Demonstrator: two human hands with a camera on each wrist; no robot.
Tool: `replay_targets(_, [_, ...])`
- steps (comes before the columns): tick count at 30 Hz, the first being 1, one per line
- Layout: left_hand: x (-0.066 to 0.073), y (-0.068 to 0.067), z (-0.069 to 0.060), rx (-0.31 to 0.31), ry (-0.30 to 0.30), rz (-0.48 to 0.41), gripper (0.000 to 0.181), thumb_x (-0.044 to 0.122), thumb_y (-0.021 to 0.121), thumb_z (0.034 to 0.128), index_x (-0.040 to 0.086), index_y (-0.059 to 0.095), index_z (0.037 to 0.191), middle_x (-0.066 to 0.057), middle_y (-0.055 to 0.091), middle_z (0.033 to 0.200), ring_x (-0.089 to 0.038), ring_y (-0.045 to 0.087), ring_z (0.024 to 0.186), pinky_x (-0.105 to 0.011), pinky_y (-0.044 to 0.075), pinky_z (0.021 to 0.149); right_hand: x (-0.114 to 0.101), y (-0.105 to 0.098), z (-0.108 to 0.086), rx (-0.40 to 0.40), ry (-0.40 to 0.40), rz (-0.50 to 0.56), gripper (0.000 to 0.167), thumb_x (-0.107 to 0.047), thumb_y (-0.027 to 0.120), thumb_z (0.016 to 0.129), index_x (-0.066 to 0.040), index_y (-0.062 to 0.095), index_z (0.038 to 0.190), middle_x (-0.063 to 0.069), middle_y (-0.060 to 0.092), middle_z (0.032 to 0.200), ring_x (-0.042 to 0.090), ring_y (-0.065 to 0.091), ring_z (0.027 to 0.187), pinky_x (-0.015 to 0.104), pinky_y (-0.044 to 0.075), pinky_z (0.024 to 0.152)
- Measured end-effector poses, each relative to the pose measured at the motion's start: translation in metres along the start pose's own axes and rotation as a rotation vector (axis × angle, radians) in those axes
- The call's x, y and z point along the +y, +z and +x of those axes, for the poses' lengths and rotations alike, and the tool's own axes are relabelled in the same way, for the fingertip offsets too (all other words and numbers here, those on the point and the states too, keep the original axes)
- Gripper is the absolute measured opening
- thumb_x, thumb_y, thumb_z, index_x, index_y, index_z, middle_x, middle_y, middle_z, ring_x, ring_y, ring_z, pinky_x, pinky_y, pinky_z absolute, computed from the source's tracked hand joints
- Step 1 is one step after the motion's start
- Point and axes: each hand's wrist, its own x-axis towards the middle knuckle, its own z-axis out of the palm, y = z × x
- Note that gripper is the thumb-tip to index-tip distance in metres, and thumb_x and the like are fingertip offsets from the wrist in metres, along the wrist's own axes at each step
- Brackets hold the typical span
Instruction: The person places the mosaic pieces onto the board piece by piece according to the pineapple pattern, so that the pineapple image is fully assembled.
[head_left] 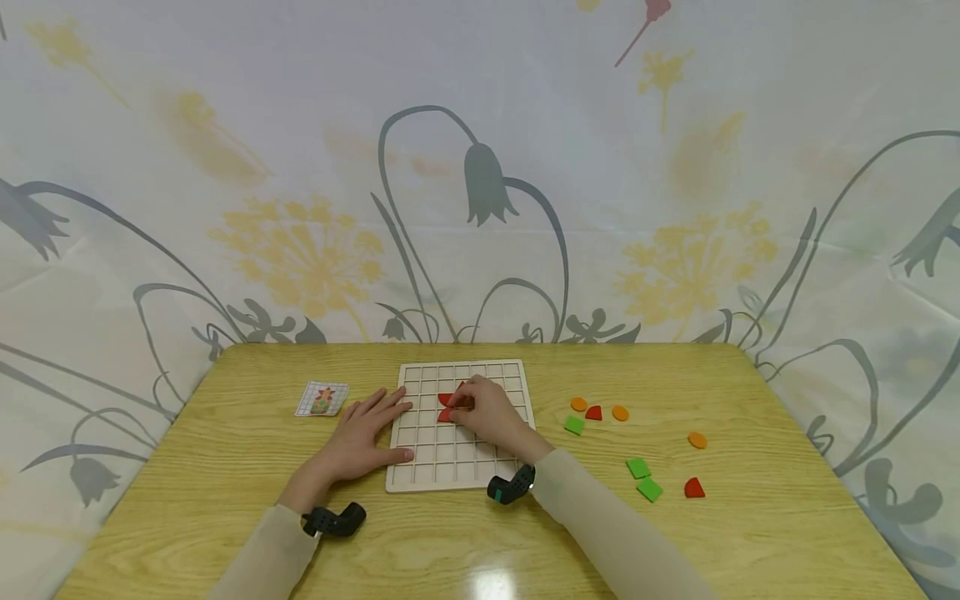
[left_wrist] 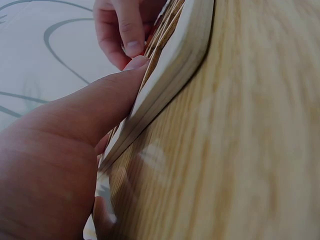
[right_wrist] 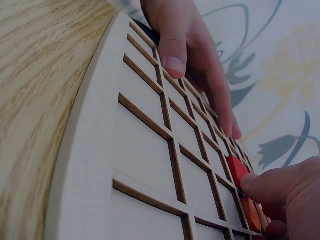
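Observation:
A white gridded board [head_left: 423,477] lies on the wooden table. My left hand [head_left: 360,442] rests on its left edge, fingers spread and thumb on the near part of the rim. Over the board's middle, my right hand [head_left: 487,412] bends its fingers and pinches a red quarter-circle tile [right_wrist: 237,171], the thumb at its edge. In the head view another red tile [head_left: 446,399] sits just beyond it in the grid. Beside the thumb, in the right wrist view, an orange tile [right_wrist: 250,214] shows partly. The right fingers hide some squares.
Left of the board lies a small picture card [head_left: 322,399]. To the right are scattered loose tiles: orange discs [head_left: 620,412], green squares [head_left: 637,467] and red quarter-circles [head_left: 694,487]. A flower-patterned cloth [head_left: 480,250] hangs behind the table.

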Motion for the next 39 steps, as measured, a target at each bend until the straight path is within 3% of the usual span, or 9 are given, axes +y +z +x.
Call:
replay_targets(12, [-0.001, 0.0, 0.0, 0.005, 0.008, 0.022, 0.08, 0.056, 0.069, 0.0879, 0.015, 0.045, 0.152, -0.004, 0.026, 0.163, -0.037, 0.017, 0.149, -0.066, 0.012, 0.111, 0.001, -0.001, -0.001, -0.01, -0.004, 0.017, 0.005, -0.014, 0.076, 0.088, -0.013, 0.079, 0.092, -0.002, 0.056, 0.096, 0.016, 0.054, 0.084, 0.031, 0.047, 0.074])
replay_targets(18, [-0.001, -0.001, -0.001, 0.003, 0.002, 0.013, 0.079, 0.056, 0.069, 0.0882, 0.014, 0.045, 0.152, -0.004, 0.026, 0.163, -0.036, 0.016, 0.149, -0.066, 0.011, 0.112, 0.005, -0.008, -0.001, 0.023, -0.007, 0.044, 0.009, -0.009, 0.073, 0.09, -0.015, 0.079, 0.094, -0.002, 0.059, 0.099, 0.013, 0.053, 0.077, 0.028, 0.046, 0.068])
replay_targets(24, [0.0, 0.0, -0.001, 0.009, 0.016, 0.014, 0.078, 0.054, 0.069, 0.0889, 0.013, 0.047, 0.151, -0.006, 0.027, 0.162, -0.038, 0.018, 0.149, -0.067, 0.012, 0.111, 0.009, -0.029, -0.005, 0.071, -0.03, 0.07, 0.013, -0.003, 0.07, 0.091, -0.011, 0.078, 0.097, 0.0, 0.064, 0.102, 0.016, 0.058, 0.084, 0.03, 0.05, 0.071])
replay_targets(28, [0.0, 0.0, -0.001, 0.01, 0.022, 0.017, 0.077, 0.054, 0.069, 0.0892, 0.014, 0.046, 0.151, -0.006, 0.027, 0.163, -0.038, 0.017, 0.149, -0.067, 0.012, 0.111, 0.015, -0.048, -0.014, 0.112, -0.004, 0.093, 0.014, -0.001, 0.069, 0.092, -0.01, 0.078, 0.098, 0.001, 0.065, 0.104, 0.018, 0.058, 0.083, 0.032, 0.051, 0.07])
replay_targets(34, [-0.001, 0.0, -0.001, 0.01, 0.024, 0.024, 0.078, 0.054, 0.069, 0.0892, 0.014, 0.045, 0.152, -0.006, 0.026, 0.163, -0.038, 0.017, 0.149, -0.067, 0.012, 0.111, 0.033, -0.076, -0.031, 0.148, 0.038, 0.124, 0.015, -0.001, 0.066, 0.094, -0.005, 0.076, 0.104, 0.004, 0.068, 0.106, 0.02, 0.056, 0.079, 0.032, 0.049, 0.067])
replay_targets(39, [0.001, 0.0, -0.001, 0.006, 0.02, 0.016, 0.078, 0.054, 0.069, 0.0893, 0.013, 0.046, 0.152, -0.006, 0.027, 0.163, -0.038, 0.017, 0.149, -0.067, 0.012, 0.111, 0.053, -0.097, -0.049, 0.183, 0.063, 0.09, 0.016, -0.002, 0.065, 0.094, -0.004, 0.075, 0.107, 0.007, 0.069, 0.107, 0.022, 0.06, 0.086, 0.034, 0.05, 0.07])
